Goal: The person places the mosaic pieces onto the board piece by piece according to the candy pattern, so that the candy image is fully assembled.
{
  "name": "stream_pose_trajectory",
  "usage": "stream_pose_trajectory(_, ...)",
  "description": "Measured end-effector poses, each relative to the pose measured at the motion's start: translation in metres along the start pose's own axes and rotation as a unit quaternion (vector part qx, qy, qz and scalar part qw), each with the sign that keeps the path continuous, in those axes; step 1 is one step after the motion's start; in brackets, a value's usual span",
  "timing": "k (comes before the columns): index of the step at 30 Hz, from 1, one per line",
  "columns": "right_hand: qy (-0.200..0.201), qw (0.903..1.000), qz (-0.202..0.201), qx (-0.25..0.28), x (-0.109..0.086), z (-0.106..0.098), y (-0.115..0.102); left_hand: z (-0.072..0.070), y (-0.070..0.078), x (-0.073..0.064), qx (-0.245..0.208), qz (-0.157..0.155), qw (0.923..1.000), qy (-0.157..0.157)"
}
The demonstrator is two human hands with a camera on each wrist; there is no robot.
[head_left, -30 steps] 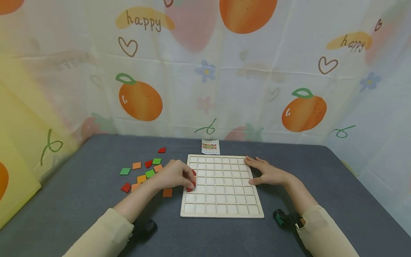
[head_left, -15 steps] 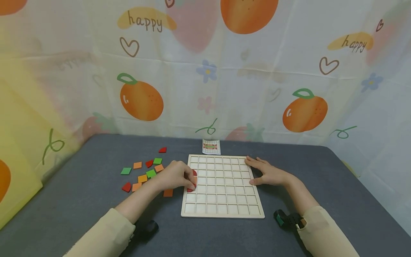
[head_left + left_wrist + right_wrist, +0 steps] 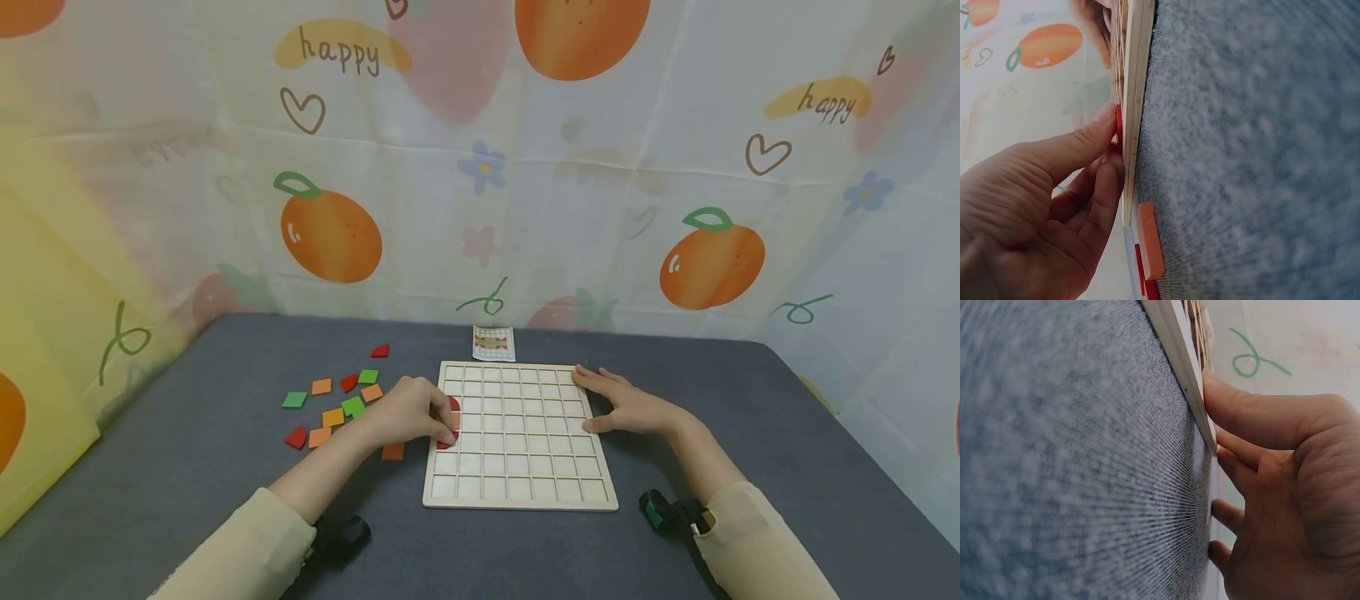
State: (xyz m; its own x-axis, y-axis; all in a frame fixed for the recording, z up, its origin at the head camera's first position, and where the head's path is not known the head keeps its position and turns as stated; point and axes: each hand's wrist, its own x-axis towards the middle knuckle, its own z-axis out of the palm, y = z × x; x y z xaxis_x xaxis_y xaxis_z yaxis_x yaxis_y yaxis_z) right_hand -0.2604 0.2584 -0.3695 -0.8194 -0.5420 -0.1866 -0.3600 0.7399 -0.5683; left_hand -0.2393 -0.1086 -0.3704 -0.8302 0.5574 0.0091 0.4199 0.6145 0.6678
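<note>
A pale wooden grid board [image 3: 525, 442] lies flat on the dark table. My left hand [image 3: 408, 410] is at its left edge, thumb and fingertips pinching a red tile [image 3: 444, 444] down at the left column. In the left wrist view that red tile [image 3: 1119, 125] sits between thumb and fingers against the board. Another red tile [image 3: 454, 404] and an orange tile [image 3: 456, 421] lie just above it in that column, partly hidden by my fingers. My right hand [image 3: 626, 404] rests with spread fingers on the board's right edge; in the right wrist view its thumb [image 3: 1254, 415] touches the rim.
Loose red, green and orange tiles lie scattered left of the board, among them a green tile [image 3: 294, 400], a red tile [image 3: 296, 437] and an orange tile [image 3: 393, 451]. A small printed pattern card [image 3: 492, 343] lies behind the board, near the fruit-print curtain [image 3: 420, 208].
</note>
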Motion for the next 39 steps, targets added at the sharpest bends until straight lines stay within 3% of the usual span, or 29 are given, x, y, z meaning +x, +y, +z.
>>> stream_pose_trajectory(17, 0.000, 1.0000, 0.005, 0.005, 0.000, -0.001, -0.002, -0.011, -0.001, -0.007, -0.028, -0.031, 0.9988, 0.027)
stream_pose_trajectory(28, -0.002, 1.0000, -0.006, 0.002, 0.001, 0.000, 0.001, -0.027, -0.013, -0.012, -0.039, -0.067, 0.9931, 0.088)
stream_pose_trajectory(39, -0.002, 1.0000, -0.003, 0.003, 0.000, 0.000, 0.001, -0.043, -0.028, -0.021, -0.009, -0.076, 0.9856, 0.151)
